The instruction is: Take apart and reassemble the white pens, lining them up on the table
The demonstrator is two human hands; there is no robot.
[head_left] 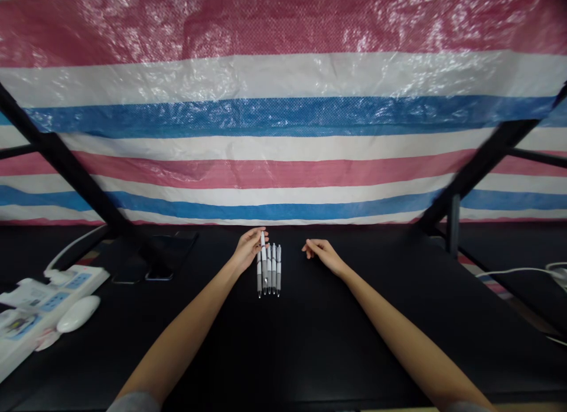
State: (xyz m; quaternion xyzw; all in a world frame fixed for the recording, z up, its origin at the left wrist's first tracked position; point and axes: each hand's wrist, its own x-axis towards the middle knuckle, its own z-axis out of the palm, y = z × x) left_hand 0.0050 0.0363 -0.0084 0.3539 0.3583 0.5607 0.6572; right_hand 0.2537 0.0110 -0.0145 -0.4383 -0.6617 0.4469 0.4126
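Note:
Several white pens with grey grips (273, 273) lie side by side in a row on the black table, grips toward me. At the left of this row, my left hand (248, 248) is closed on one white pen (263, 252), pinching it near its upper end. That pen overlaps the row, and part of it is hidden among the others. To the right of the pens, my right hand (324, 253) rests near the table surface with curled fingers. Nothing shows in it, and it is apart from the pens.
On the left are a white power strip (57, 299) with plugs, a white computer mouse (78, 314) and dark phone-like devices (159, 274). Black slanted frame bars (84, 181) stand on both sides. A striped plastic sheet (283, 146) hangs behind the table (354, 353). White cables (518, 271) run at right.

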